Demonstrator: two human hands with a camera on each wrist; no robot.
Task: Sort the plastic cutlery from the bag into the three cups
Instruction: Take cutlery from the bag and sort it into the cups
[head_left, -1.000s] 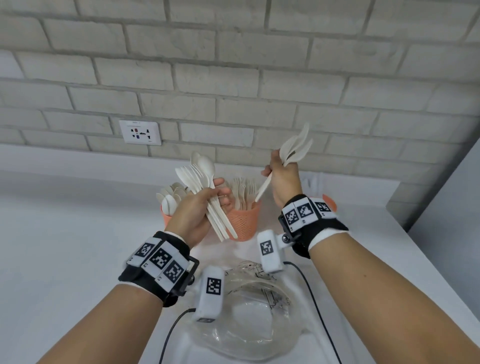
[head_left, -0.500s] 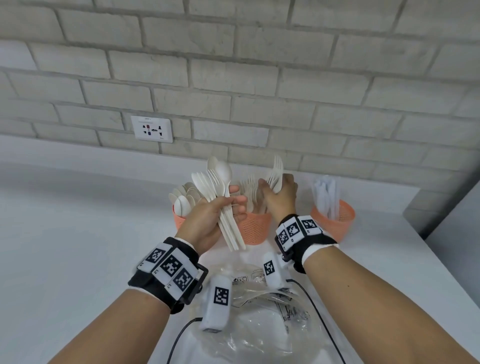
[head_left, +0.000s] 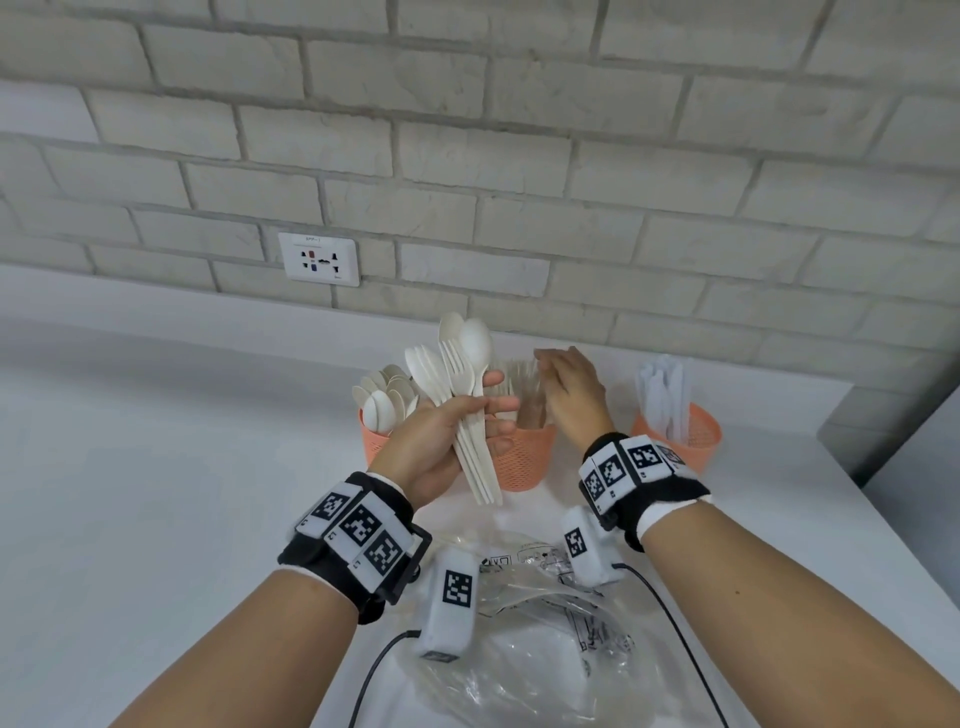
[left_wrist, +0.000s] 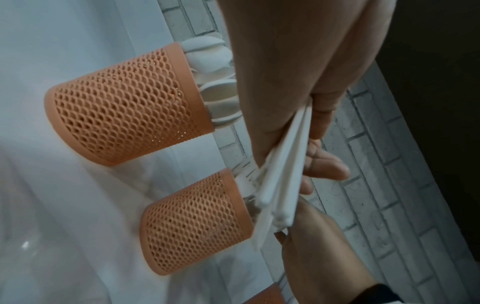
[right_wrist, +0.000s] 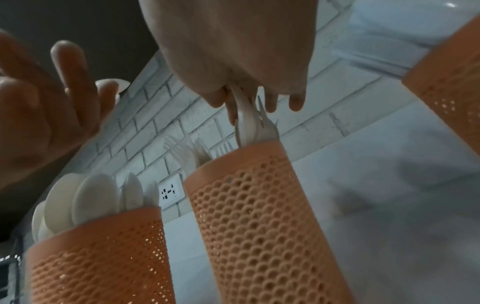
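White forks under right fingers

right cup cut off at edge, forks blurred behind hands

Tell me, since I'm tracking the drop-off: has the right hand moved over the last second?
Yes. The right hand came down from beside the wall socket to the middle cup.
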